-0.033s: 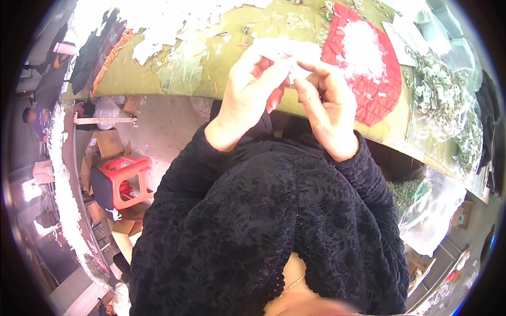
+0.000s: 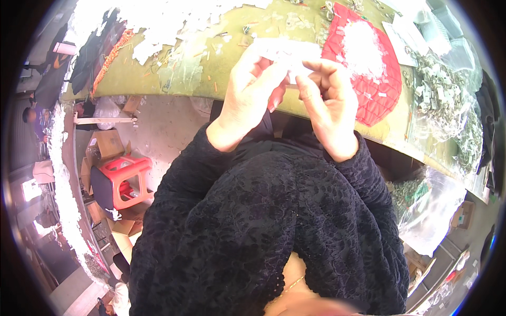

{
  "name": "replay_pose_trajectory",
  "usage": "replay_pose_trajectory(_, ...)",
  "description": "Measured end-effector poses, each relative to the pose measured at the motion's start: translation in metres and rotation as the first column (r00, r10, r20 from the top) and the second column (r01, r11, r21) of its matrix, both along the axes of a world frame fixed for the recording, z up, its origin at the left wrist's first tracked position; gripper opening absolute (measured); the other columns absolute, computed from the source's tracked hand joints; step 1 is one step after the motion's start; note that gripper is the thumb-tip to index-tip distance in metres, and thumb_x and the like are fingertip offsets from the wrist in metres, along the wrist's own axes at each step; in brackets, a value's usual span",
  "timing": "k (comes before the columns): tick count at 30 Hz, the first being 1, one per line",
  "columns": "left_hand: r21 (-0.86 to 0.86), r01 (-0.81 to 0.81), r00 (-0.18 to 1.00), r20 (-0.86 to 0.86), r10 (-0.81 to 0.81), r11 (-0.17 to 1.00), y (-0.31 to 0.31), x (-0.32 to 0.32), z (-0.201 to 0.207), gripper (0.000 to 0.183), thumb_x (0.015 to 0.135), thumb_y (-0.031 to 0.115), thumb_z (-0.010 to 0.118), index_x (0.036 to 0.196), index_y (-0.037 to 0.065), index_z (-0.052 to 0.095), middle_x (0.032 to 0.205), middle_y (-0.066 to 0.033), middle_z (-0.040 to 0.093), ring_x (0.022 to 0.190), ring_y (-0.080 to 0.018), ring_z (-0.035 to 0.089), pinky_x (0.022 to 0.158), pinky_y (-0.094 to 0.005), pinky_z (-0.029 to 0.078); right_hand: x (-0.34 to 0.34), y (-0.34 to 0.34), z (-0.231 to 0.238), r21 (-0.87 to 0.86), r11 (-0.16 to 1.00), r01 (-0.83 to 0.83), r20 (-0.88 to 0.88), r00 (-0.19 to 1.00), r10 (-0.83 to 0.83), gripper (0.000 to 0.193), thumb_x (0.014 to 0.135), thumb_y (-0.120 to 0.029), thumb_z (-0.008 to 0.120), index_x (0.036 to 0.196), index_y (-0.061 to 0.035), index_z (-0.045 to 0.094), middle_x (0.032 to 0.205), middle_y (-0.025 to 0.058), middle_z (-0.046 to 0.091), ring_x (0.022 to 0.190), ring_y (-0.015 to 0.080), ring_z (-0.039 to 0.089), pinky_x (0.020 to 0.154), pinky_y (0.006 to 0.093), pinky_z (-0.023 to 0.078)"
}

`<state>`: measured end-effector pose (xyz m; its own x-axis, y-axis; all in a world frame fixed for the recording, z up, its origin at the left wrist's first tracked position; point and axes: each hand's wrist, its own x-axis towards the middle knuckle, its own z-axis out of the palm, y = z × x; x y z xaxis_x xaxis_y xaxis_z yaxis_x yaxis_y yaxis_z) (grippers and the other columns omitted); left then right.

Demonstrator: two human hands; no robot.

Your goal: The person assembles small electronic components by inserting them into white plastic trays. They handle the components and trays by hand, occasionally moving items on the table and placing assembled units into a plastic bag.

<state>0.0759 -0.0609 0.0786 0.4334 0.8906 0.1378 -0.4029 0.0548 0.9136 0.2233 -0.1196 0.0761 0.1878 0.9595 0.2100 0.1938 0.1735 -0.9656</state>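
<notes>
My left hand [image 2: 245, 95] is raised over the front edge of the table, its thumb and fingers closed on a small white piece [image 2: 296, 67] that is washed out by glare. From the other side my right hand [image 2: 332, 100] meets it, thumb and forefinger pinched around the piece's right end and the other fingers curled. The exact kind of the piece is too bright to make out. Beyond my right hand, a red quilted cloth [image 2: 387, 95] bears a heap of small white pieces [image 2: 363, 52].
The yellow-green table [image 2: 211, 68] carries scattered scraps and white sheets [image 2: 153, 45]. At right lie a clear bag of small grey-green pieces [image 2: 443, 95] and plastic baskets [image 2: 435, 34]. A red stool [image 2: 129, 179] and cardboard boxes [image 2: 105, 145] stand on the floor at left.
My right hand's fingertips have shifted slightly right, a little farther from my left thumb. My left thumb has moved slightly left. All else looks the same.
</notes>
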Motion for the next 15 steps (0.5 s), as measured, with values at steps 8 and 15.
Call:
replay_pose_trajectory(8,-0.112,0.058,0.99,0.136,-0.043,0.992,-0.01,0.006,-0.004,0.019,0.101,0.012,0.051,0.118,0.003,0.052,0.087,-0.003,0.062,0.057,-0.0053,0.049,0.048,-0.021,0.04,-0.005,-0.003,0.001,0.074,0.996,0.054,0.032,0.998,-0.056,0.008,0.093,-0.002,0.065,0.099,-0.0024,0.061,0.083,-0.0056,0.06,0.069,-0.0006,0.049,0.063,0.0174,0.039)
replay_pose_trajectory(15,0.242,-0.192,0.967,-0.118,0.226,0.951,-0.017,0.015,-0.002,0.017,0.101,0.01,0.05,0.116,0.003,0.052,0.075,-0.0007,0.056,0.055,-0.0047,0.044,0.047,-0.0204,0.034,-0.004,-0.006,0.006,0.032,0.998,0.05,-0.057,0.997,-0.048,0.007,0.09,-0.002,0.066,0.095,-0.0036,0.061,0.079,-0.0078,0.057,0.068,-0.0016,0.046,0.062,0.0164,0.036)
